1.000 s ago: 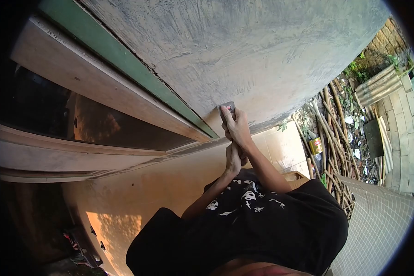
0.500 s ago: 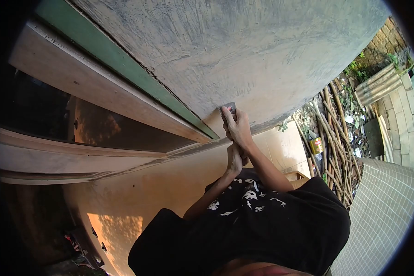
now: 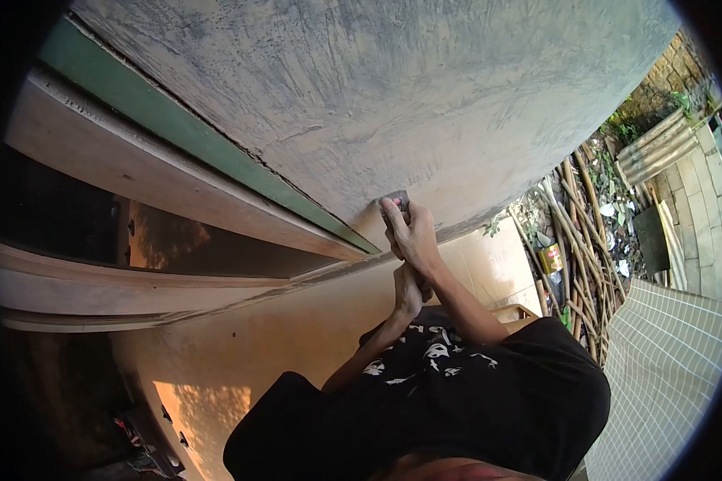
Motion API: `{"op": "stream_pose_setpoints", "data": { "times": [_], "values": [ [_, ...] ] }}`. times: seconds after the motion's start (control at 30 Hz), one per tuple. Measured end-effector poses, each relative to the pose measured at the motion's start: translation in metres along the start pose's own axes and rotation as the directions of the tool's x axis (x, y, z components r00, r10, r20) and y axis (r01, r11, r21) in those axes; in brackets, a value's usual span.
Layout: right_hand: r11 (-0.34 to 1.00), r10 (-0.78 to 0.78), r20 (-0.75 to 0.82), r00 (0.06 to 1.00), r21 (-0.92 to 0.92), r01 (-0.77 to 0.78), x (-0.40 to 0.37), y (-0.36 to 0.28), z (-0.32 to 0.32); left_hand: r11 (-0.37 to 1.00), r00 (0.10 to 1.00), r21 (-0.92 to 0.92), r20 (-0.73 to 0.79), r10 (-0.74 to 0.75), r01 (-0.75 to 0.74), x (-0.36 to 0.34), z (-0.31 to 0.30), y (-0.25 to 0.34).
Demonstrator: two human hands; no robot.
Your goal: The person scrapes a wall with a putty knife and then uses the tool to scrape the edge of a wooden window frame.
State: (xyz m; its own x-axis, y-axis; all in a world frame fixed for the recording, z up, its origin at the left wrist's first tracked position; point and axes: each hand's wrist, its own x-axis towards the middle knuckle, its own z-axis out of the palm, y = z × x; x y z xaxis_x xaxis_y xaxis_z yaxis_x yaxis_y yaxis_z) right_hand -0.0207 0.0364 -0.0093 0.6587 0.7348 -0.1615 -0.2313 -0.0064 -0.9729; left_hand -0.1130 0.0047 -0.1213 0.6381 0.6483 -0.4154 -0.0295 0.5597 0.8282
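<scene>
My right hand [image 3: 413,232] is closed around a small dark grey block [image 3: 395,198] with a red mark, its thumb lying over the face. The block is at the rough grey wall [image 3: 425,104], close to the corner of the green frame strip [image 3: 184,132]. Just below, my left hand [image 3: 407,293] is closed around the right wrist, with part of its fingers hidden behind it. Dark scratchy streaks cover the upper wall, while the strip near my hands looks paler and smoother.
A window with dark glass [image 3: 64,212] in a wooden frame is on the left. Below runs a tan tiled floor [image 3: 297,333]. To the right lie a pile of bamboo poles [image 3: 586,232], a yellow can [image 3: 550,258] and a white gridded sheet [image 3: 666,361].
Both hands and the block have shifted slightly lower in view, and more of the block's face shows. The window frame also sits a little lower as the view has moved.
</scene>
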Motion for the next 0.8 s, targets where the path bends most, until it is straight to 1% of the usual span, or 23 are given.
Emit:
{"op": "stream_pose_setpoints", "data": {
  "times": [0.03,0.1,0.13,0.2,0.23,0.3,0.33,0.4,0.43,0.47,0.53,0.57,0.67,0.73,0.77,0.8],
  "values": [
    [1.0,0.013,0.001,1.0,-0.005,-0.013,-0.003,0.009,0.0,1.0,1.0,-0.007,-0.007,-0.011,0.011,-0.006,0.0,-0.002],
    [0.999,0.026,-0.03,0.999,0.048,-0.024,0.004,0.019,-0.001,0.993,0.993,-0.065,-0.052,-0.106,0.102,-0.001,0.005,0.0],
    [0.998,0.043,-0.025,0.999,0.05,-0.042,0.0,0.026,-0.001,0.991,0.991,-0.067,-0.065,-0.117,0.113,-0.008,0.001,-0.003],
    [0.993,0.089,-0.002,0.996,0.076,-0.089,0.002,0.019,-0.004,0.992,0.993,-0.081,0.066,-0.095,0.1,-0.007,-0.001,-0.002],
    [0.995,0.085,0.01,0.996,0.043,-0.085,0.002,0.015,-0.006,0.992,0.994,-0.077,0.059,-0.097,0.101,-0.006,-0.005,-0.003],
    [0.996,0.076,-0.002,0.997,0.044,-0.076,0.004,0.019,-0.005,0.978,0.99,-0.156,0.05,-0.132,0.138,-0.003,-0.007,-0.013],
    [0.997,0.066,-0.01,0.998,0.046,-0.065,0.002,0.022,-0.005,0.976,0.989,-0.16,0.05,-0.142,0.148,-0.004,-0.007,-0.019],
    [0.997,0.069,-0.028,0.997,0.031,-0.068,0.003,0.029,-0.005,0.988,0.991,-0.091,-0.014,-0.13,0.128,-0.001,-0.009,-0.02],
    [0.994,0.096,-0.016,0.995,0.051,-0.095,0.002,0.031,-0.007,0.993,0.996,-0.08,0.009,-0.089,0.09,0.0,-0.011,-0.021],
    [0.991,0.114,-0.003,0.993,0.068,-0.114,0.004,0.029,-0.008,0.994,0.996,-0.078,0.015,-0.082,0.083,0.0,-0.006,-0.014],
    [0.996,0.081,-0.003,0.997,0.044,-0.081,0.006,0.015,-0.004,0.999,1.0,-0.042,0.007,-0.01,0.011,-0.005,0.004,0.004],
    [0.998,0.062,-0.007,0.998,0.011,-0.062,0.003,0.011,-0.005,0.999,1.0,-0.045,0.01,-0.019,0.02,-0.003,0.002,-0.001],
    [0.998,0.06,-0.05,0.997,-0.003,-0.06,0.004,0.024,-0.006,0.998,0.999,-0.024,0.007,-0.05,0.05,0.007,-0.005,-0.011],
    [0.996,0.092,-0.053,0.994,0.023,-0.091,0.006,0.03,-0.007,0.998,0.998,-0.016,0.0,-0.055,0.055,0.002,-0.004,-0.014],
    [0.997,0.062,-0.031,0.998,0.039,-0.061,0.006,0.017,-0.006,0.999,0.999,-0.013,0.004,-0.05,0.05,0.006,-0.005,-0.009],
    [0.998,0.038,-0.008,0.999,0.055,-0.037,0.005,0.004,-0.004,0.998,0.998,-0.038,0.039,-0.042,0.043,0.011,-0.006,-0.002]
  ]
}}
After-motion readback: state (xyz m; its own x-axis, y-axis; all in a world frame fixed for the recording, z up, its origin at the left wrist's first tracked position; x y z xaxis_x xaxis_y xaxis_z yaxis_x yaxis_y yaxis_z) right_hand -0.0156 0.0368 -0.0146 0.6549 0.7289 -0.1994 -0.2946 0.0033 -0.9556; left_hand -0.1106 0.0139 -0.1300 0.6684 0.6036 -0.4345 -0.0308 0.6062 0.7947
